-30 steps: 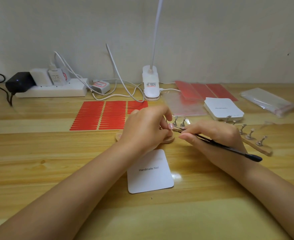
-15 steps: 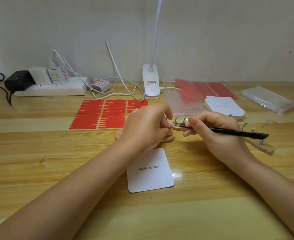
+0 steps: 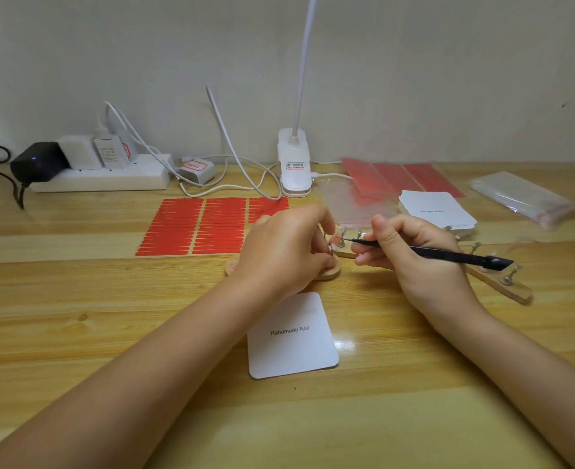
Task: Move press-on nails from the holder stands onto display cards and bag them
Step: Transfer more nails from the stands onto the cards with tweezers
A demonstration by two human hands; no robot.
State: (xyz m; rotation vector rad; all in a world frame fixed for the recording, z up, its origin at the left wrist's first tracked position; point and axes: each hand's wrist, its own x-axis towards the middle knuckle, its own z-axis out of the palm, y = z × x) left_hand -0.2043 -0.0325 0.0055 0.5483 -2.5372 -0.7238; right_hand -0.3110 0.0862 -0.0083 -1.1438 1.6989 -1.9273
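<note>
The left hand (image 3: 287,247) curls over a round wooden base (image 3: 326,274) and pinches a small press-on nail (image 3: 332,247) at the near end of the wooden holder stand (image 3: 497,282), while the right hand (image 3: 414,252) has its fingers wrapped tight around a thin black tool (image 3: 448,255) whose tip points at that nail. Just in front of the hands lies a white display card (image 3: 292,346) that says "Handmade Nail", and a stack of the same cards (image 3: 436,211) sits behind the stand. Farther back lie red sticker strips (image 3: 194,228), clear bags (image 3: 523,198), a white clip lamp (image 3: 294,164) and a white power strip (image 3: 103,179) on the wooden table (image 3: 76,333).
</note>
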